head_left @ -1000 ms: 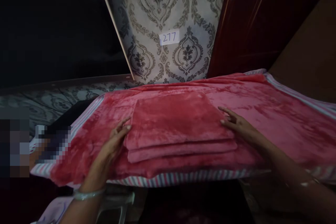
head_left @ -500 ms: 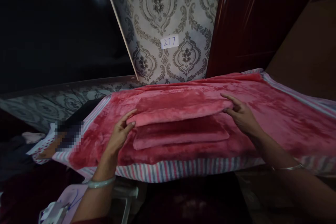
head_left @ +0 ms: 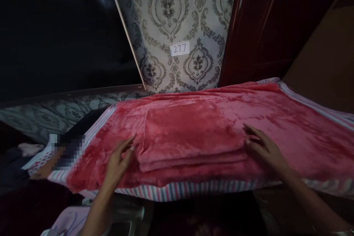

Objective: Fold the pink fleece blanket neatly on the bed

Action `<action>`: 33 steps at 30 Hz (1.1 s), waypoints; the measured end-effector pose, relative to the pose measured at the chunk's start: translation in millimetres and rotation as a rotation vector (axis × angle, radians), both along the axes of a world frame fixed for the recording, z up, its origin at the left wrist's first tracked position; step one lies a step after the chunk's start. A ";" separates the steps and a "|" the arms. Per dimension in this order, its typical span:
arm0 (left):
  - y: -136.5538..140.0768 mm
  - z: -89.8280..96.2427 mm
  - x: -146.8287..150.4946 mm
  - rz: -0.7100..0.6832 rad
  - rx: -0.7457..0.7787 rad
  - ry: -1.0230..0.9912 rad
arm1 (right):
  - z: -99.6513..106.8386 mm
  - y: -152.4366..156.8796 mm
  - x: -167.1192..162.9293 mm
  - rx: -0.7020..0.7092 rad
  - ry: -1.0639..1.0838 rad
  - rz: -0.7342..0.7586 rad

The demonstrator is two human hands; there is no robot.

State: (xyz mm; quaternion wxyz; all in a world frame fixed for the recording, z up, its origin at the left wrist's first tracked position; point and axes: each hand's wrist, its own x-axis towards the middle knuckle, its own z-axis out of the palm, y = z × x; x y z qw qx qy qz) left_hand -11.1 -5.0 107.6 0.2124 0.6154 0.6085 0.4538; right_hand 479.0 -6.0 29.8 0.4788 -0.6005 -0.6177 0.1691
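Observation:
A folded pink plush cloth (head_left: 188, 129) lies flat in stacked layers, its near edges almost lined up. It rests on a larger pink plush blanket (head_left: 290, 121) of the same colour. My left hand (head_left: 118, 160) hovers just off the cloth's left edge, fingers apart and holding nothing. On the opposite side, my right hand (head_left: 264, 147) is beside the cloth's right edge, its fingers spread and empty. Whether the right fingertips brush the cloth, I cannot tell.
Striped fabric (head_left: 177, 190) hangs along the blanket's front edge. Behind stand a patterned wall (head_left: 168, 11) with a paper label (head_left: 180, 48), a large dark screen (head_left: 61, 33) and a dark red panel (head_left: 257, 25). A pale stool (head_left: 70, 221) sits low at the left.
The raised upper layer of the cloth has come down onto the lower one. Both hands have let go of it and moved slightly outward and nearer to me.

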 end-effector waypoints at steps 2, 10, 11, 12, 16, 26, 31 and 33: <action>14.6 7.6 20.6 -0.018 0.103 0.080 | 18.5 11.0 -11.4 0.114 -0.107 -0.014; 120.5 44.1 132.4 -0.437 -0.110 0.648 | 90.0 117.4 -121.5 0.000 -0.632 0.273; 134.4 48.8 139.5 -0.386 -0.145 0.712 | 95.2 132.2 -131.8 -0.073 -0.675 0.259; 146.8 52.0 144.7 -0.327 -0.173 0.760 | 98.8 145.4 -140.0 -0.145 -0.703 0.243; 175.9 37.4 147.9 -0.126 -0.176 0.831 | 90.2 178.3 -152.6 -0.296 -0.746 0.120; 181.6 -33.1 122.9 0.030 -0.129 0.942 | 20.6 188.4 -131.0 -0.160 -0.702 0.019; 182.6 -26.0 112.6 0.158 -0.209 0.978 | 20.7 193.2 -118.7 -0.197 -0.705 -0.054; 183.2 -23.9 105.4 0.170 -0.290 0.945 | 19.1 194.3 -113.5 -0.224 -0.715 -0.074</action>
